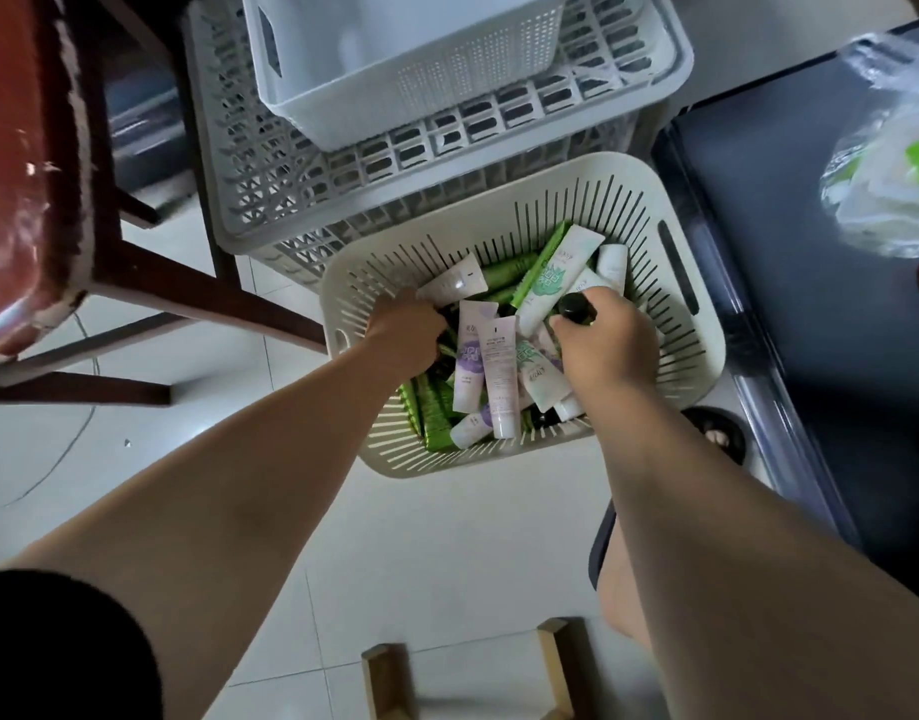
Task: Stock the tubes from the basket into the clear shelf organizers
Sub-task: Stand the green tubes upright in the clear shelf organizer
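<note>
A cream slotted basket (pixel 696 324) stands on the tiled floor, filled with several white, lilac and green tubes (pixel 499 366). My left hand (pixel 408 330) reaches into the basket's left side, its fingers curled down among dark and green tubes; what it grips is hidden. My right hand (pixel 602 345) is in the basket's right side, closed around a tube with a black round cap (pixel 576 308) that sticks out above the fingers. No clear shelf organizers are in view.
Behind the basket stands a grey lattice crate (pixel 270 189) with a white perforated bin (pixel 395 75) on top. A wooden chair with a red seat (pixel 15 174) is at left. A dark counter (pixel 810 252) with a plastic bag (pixel 888 163) is at right. A wooden stool frame (pixel 389 678) is below.
</note>
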Tool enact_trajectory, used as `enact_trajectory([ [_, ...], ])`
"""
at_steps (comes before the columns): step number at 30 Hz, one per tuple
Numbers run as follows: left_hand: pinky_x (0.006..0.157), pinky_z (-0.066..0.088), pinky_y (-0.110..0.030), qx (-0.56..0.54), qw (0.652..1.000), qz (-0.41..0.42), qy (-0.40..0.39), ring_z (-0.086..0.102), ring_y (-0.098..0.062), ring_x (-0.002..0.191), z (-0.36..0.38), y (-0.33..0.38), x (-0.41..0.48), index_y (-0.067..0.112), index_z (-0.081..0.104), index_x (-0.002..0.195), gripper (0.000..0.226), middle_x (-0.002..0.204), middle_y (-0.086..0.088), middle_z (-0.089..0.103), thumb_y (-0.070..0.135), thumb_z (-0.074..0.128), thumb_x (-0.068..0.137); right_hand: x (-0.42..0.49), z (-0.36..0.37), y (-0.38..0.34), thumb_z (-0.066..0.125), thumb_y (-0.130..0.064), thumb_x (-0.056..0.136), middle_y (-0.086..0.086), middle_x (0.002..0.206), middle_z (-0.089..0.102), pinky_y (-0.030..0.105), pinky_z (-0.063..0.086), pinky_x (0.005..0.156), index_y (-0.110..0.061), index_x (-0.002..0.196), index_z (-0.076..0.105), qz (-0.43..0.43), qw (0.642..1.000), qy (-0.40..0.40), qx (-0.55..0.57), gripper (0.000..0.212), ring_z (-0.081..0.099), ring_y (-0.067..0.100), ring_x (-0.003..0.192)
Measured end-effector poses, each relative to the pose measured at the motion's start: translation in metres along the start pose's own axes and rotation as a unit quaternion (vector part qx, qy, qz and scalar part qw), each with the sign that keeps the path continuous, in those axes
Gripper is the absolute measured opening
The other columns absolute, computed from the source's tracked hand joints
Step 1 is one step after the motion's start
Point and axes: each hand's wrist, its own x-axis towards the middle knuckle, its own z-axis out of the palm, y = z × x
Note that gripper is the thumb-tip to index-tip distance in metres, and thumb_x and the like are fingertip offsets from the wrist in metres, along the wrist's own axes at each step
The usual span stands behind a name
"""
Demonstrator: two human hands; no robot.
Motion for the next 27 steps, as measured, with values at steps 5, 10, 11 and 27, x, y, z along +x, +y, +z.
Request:
enact_trajectory([
  [5,0.083,0.053,-0.038,-0.067,0.998,-0.023,0.001,0.061,-0.03,0.108,-0.016,-0.021,-0.015,0.022,0.068,0.121,0.034,0.114,-0.006,0.068,0.046,0.053,0.101,-0.006,-0.017,-0.003,0.078,-0.035,0.081,-0.008,0.086,0.07,0.027,0.049,0.066,-0.021,0.092,0.069,0.138,0.973,0.027,0.183,0.02,0.066,0.017,0.08],
  [10,0.071,0.057,-0.037,-0.32,0.937,-0.124,0.062,0.064,-0.022,0.076,-0.043,-0.022,-0.045,0.012,0.071,0.103,0.034,0.094,-0.009,0.071,0.043,0.06,0.099,-0.009,-0.034,-0.003,0.082,-0.025,0.082,-0.007,0.08,0.071,0.028,0.055,0.069,-0.02,0.082,0.068,0.228,0.9,0.063,0.365,0.015,0.068,0.008,0.073],
  [11,0.068,0.058,-0.036,-0.413,0.896,-0.148,0.073,0.065,-0.022,0.07,-0.047,-0.018,-0.052,0.009,0.072,0.099,0.032,0.088,-0.011,0.072,0.04,0.065,0.098,-0.009,-0.039,-0.005,0.084,-0.025,0.08,-0.003,0.081,0.073,0.032,0.06,0.072,-0.018,0.08,0.068,0.244,0.885,0.062,0.393,0.017,0.071,0.011,0.074],
  [27,0.088,0.058,-0.053,-0.894,0.442,-0.017,0.072,0.071,-0.034,0.093,-0.147,0.064,-0.163,0.002,0.065,0.112,0.017,0.108,-0.024,0.072,0.006,0.062,0.096,-0.085,-0.135,-0.084,0.074,-0.012,0.089,0.016,0.092,0.068,0.032,0.061,0.084,0.001,0.103,0.068,0.248,0.645,-0.116,0.713,0.021,0.071,0.023,0.082],
])
